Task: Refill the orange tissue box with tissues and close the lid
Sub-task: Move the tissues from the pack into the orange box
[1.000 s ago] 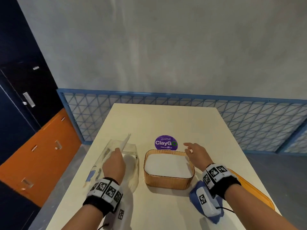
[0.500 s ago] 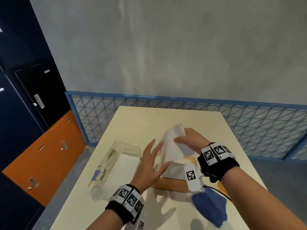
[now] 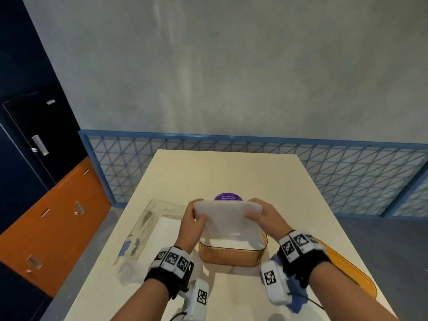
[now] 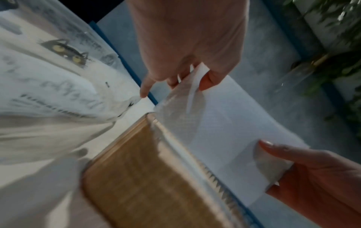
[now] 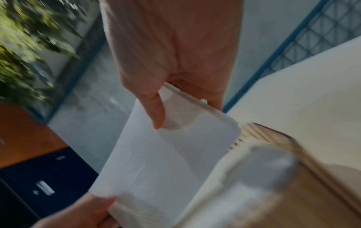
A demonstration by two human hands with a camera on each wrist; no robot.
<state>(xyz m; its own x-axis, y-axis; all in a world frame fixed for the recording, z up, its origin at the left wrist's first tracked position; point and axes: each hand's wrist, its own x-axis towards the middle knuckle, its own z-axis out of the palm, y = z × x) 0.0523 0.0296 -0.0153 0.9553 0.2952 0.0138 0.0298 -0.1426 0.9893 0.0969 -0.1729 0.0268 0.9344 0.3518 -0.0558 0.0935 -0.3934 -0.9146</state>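
Note:
The orange tissue box (image 3: 230,257) stands open on the cream table (image 3: 222,172), full of white tissues. The top tissue sheet (image 3: 228,220) is pulled up above the box, still joined to the stack. My left hand (image 3: 193,222) pinches its left upper corner and my right hand (image 3: 260,215) pinches its right upper corner. The left wrist view shows the sheet (image 4: 224,126) rising from the box (image 4: 148,177) between thumb and fingers. The right wrist view shows the same sheet (image 5: 166,162) beside the box (image 5: 312,185). The orange lid (image 3: 352,274) lies flat to the right.
An opened clear plastic tissue wrapper (image 3: 143,230) with a cat print lies left of the box. A round purple sticker (image 3: 228,197) sits on the table behind the sheet. A blue lattice fence (image 3: 347,177) runs behind the table; orange and dark cabinets (image 3: 53,218) stand at the left.
My right hand lifted the top tissue out of the box. My left hand left the wrapper and took the sheet's left corner; both hands now hold it spread above the box.

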